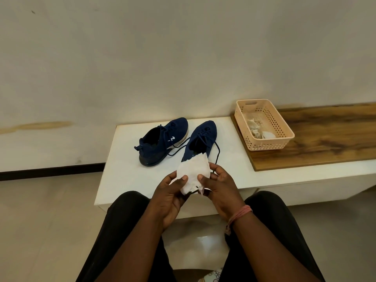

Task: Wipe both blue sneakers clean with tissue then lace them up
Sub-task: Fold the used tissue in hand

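Two blue sneakers stand on the white bench [126, 174]. The left sneaker [160, 140] leans on its side with a white mark on it. The right sneaker [200, 139] stands upright, its loose dark laces trailing onto the bench; its heel is hidden behind the tissue. A crumpled white tissue [192, 173] is held above the bench's front part, just in front of the right sneaker. My left hand [172, 197] pinches its left side with the thumb on top. My right hand [218, 189] pinches its right side.
A peach plastic basket [283, 127] with used crumpled tissues sits on a wooden board [325, 139] at the right of the bench. A pale wall rises right behind. My knees in dark trousers are below the bench's front edge.
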